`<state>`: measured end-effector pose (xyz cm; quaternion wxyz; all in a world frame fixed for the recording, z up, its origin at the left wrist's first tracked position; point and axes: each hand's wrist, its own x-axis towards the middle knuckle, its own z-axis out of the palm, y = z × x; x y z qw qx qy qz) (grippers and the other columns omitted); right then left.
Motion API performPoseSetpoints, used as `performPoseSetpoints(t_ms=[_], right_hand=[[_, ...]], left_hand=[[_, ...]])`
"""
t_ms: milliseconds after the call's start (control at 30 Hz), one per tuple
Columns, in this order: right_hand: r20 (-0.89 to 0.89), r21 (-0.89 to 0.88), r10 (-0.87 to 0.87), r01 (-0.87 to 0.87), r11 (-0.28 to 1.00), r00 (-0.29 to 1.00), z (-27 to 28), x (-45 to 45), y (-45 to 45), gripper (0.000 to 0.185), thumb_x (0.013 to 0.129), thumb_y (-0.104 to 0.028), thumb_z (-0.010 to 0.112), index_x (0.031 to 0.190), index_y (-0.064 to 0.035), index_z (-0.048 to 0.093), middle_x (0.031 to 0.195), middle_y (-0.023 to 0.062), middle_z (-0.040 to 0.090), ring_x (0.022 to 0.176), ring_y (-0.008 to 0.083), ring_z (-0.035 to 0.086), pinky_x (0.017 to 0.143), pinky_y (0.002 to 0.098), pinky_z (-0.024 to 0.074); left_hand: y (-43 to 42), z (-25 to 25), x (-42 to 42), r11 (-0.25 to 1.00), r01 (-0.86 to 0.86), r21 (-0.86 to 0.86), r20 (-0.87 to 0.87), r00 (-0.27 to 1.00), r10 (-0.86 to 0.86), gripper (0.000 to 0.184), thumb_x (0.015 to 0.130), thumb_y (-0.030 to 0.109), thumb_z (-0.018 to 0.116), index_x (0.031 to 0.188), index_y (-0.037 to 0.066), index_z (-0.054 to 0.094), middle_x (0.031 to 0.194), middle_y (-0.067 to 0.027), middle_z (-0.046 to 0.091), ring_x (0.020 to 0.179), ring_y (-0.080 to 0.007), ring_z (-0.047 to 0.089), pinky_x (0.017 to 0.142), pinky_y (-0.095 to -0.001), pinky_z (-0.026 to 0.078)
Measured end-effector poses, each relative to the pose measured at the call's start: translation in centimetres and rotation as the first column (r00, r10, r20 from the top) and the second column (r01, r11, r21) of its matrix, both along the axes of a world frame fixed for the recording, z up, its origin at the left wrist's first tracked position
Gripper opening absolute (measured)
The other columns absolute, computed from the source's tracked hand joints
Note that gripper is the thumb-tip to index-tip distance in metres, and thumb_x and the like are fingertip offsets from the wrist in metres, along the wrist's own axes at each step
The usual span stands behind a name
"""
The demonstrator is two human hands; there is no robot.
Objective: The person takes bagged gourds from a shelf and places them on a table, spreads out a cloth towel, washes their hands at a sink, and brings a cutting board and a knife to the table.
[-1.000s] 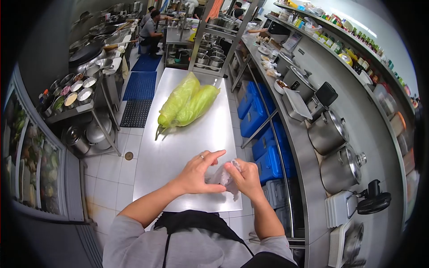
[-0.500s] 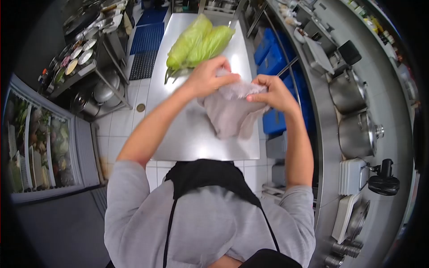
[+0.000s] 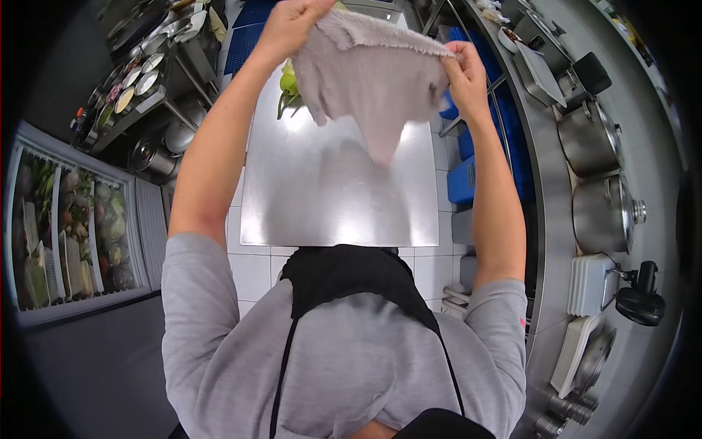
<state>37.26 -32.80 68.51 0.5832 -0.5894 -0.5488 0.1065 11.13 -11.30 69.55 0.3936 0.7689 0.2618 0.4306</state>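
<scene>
So the left hand [image 3: 292,25] and right hand [image 3: 466,69] each have a top corner of this fuzzy greyish-pink cloth [image 3: 373,73] pinched in the fingers, soft and saggy, drooping to a point over the shiny metal table [image 3: 340,197]. It's blocking most of the green bundle [image 3: 289,84] at the far left. Rounded steel pots [image 3: 603,212] sit off right.

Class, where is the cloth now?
At the head view's top centre, the cloth hangs between the left hand and right hand, over the metal table.

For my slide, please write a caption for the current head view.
Two hands stretch a greyish-pink cloth above a shiny metal table.
</scene>
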Motion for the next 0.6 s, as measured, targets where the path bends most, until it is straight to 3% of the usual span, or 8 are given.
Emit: performPoseSetpoints(t_ms=[33, 133, 233, 333, 400, 467, 567, 600], right_hand=[[0.051, 0.056, 0.012, -0.014, 0.998, 0.999, 1.1, -0.5, 0.2, 0.013, 0.091, -0.01, 0.061, 0.102, -0.0051, 0.06, 0.086, -0.0004, 0.061, 0.076, 0.0051, 0.052, 0.067, 0.0217, 0.042], [0.221, 0.134, 0.047, -0.078, 0.988, 0.974, 1.9, -2.3, -1.0, 0.015, 0.09, -0.009, 0.061, 0.104, -0.0043, 0.061, 0.085, 0.0019, 0.062, 0.074, 0.0071, 0.054, 0.065, 0.0225, 0.0434], [0.375, -0.044, 0.161, -0.156, 0.987, 0.913, -0.2, -5.2, -6.0, 0.019, 0.088, -0.009, 0.064, 0.106, -0.0033, 0.063, 0.09, 0.0076, 0.065, 0.073, 0.0129, 0.058, 0.064, 0.026, 0.0467], [0.267, -0.421, 0.377, -0.244, 0.874, 0.887, -7.7, -9.0, -12.4, 0.021, 0.086, -0.015, 0.071, 0.103, -0.0034, 0.066, 0.095, 0.0132, 0.068, 0.074, 0.0236, 0.065, 0.065, 0.034, 0.0512], [0.075, -0.726, 0.52, -0.311, 0.613, 0.851, -9.3, -11.1, -15.4, 0.021, 0.088, -0.021, 0.07, 0.1, -0.0039, 0.068, 0.096, 0.0146, 0.067, 0.077, 0.0301, 0.067, 0.067, 0.0387, 0.0525], [0.044, -0.771, 0.4, -0.223, 0.596, 0.916, -10.4, -12.1, -15.8, 0.023, 0.088, -0.022, 0.069, 0.1, -0.0024, 0.069, 0.099, 0.0161, 0.067, 0.085, 0.0309, 0.067, 0.074, 0.039, 0.0525], [0.319, -0.491, 0.31, -0.124, 0.862, 0.896, -13.1, -12.2, -12.7, 0.028, 0.087, -0.023, 0.07, 0.106, -0.0018, 0.068, 0.104, 0.0169, 0.067, 0.099, 0.0315, 0.064, 0.085, 0.0388, 0.0506], [0.352, -0.476, 0.319, -0.125, 0.87, 0.88, -13.8, -12.5, -11.1, 0.037, 0.09, -0.028, 0.067, 0.117, -0.003, 0.064, 0.118, 0.0186, 0.062, 0.112, 0.0329, 0.057, 0.095, 0.0405, 0.0454]], left_hand=[[-1.3, 1.3, -0.1, 0.992, 0.073, 0.107, 0.213, 0.972, -0.094, 0.03, 0.097, 0.025, 0.059, 0.083, 0.001, 0.069, 0.07, 0.0009, 0.064, 0.064, -0.0092, 0.057, 0.058, -0.0277, 0.043], [-5.1, 4.3, -4.5, 0.961, 0.024, 0.275, -0.102, 0.995, 0.004, 0.033, 0.094, 0.032, 0.065, 0.085, 0.0, 0.071, 0.068, -0.0009, 0.063, 0.064, -0.0089, 0.054, 0.06, -0.0268, 0.044], [-8.6, 0.3, -7.6, 0.914, 0.244, 0.324, -0.135, 0.968, -0.21, 0.033, 0.092, 0.027, 0.066, 0.073, 0.001, 0.062, 0.064, 0.0015, 0.051, 0.061, -0.0071, 0.044, 0.053, -0.0273, 0.035], [-13.4, -5.3, -11.2, 0.903, 0.429, 0.03, -0.42, 0.825, -0.378, 0.028, 0.084, 0.027, 0.073, 0.074, 0.002, 0.067, 0.065, -0.0062, 0.057, 0.059, -0.0166, 0.052, 0.056, -0.0303, 0.04], [-15.6, -7.6, -12.9, 0.895, 0.422, -0.143, -0.55, 0.718, -0.427, 0.026, 0.084, 0.028, 0.074, 0.078, 0.002, 0.069, 0.069, -0.0084, 0.06, 0.063, -0.0207, 0.056, 0.059, -0.0326, 0.043], [-17.2, -10.0, -13.9, 0.901, 0.36, -0.244, -0.561, 0.705, -0.433, 0.026, 0.083, 0.029, 0.074, 0.086, 0.003, 0.071, 0.077, -0.0103, 0.063, 0.07, -0.0236, 0.061, 0.065, -0.0348, 0.047], [-18.5, -16.1, -12.7, 0.994, 0.068, 0.083, -0.502, 0.864, -0.017, 0.045, 0.084, 0.039, 0.072, 0.118, 0.009, 0.067, 0.116, -0.0197, 0.062, 0.106, -0.033, 0.062, 0.09, -0.0425, 0.047], [-18.9, -17.2, -11.7, 0.984, 0.036, 0.174, -0.612, 0.787, 0.08, 0.054, 0.085, 0.044, 0.069, 0.127, 0.011, 0.061, 0.129, -0.0214, 0.052, 0.117, -0.0374, 0.051, 0.098, -0.0468, 0.04]])
